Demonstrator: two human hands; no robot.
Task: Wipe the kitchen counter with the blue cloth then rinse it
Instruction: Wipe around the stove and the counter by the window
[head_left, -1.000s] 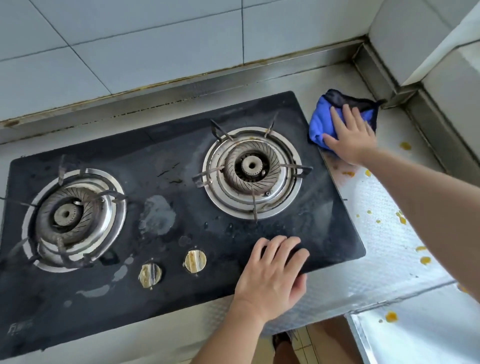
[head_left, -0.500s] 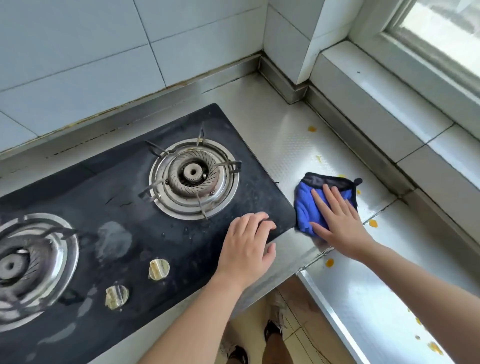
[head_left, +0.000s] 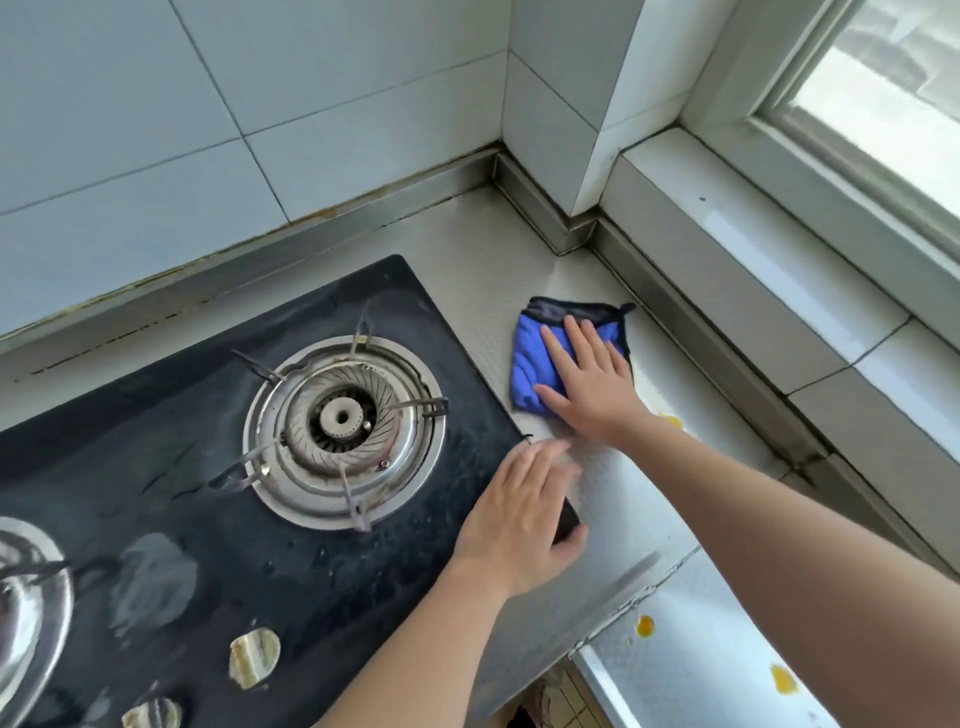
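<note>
**Inspector:** Begin with the largest item.

**Assistant:** The black glass hob (head_left: 171, 457) fills the lower left of the frame. One burner (head_left: 343, 418) sits near the centre, and part of a second (head_left: 26, 603) shows at the left edge. Two knobs (head_left: 254, 657) lie along the bottom. Wet patches mark the glass.

**Inspector:** And the kitchen counter?

**Assistant:** The kitchen counter (head_left: 519, 260) is textured metal, running from the centre to the lower right, bounded by tiled wall (head_left: 208, 104) above and a window sill (head_left: 779, 270) at right. Orange spots (head_left: 645, 626) remain in the lower right.

**Inspector:** The blue cloth?

**Assistant:** The blue cloth (head_left: 530, 364) lies folded (dark trim along its upper edge) on the counter right of centre, just beside the hob's right edge.

**Inspector:** Hands?

**Assistant:** The right hand (head_left: 592, 384) lies flat on the cloth, fingers straight and pressing down. The left hand (head_left: 519, 519) rests on the hob's near right corner, fingers extended and slightly blurred, thumb around the edge.
</note>
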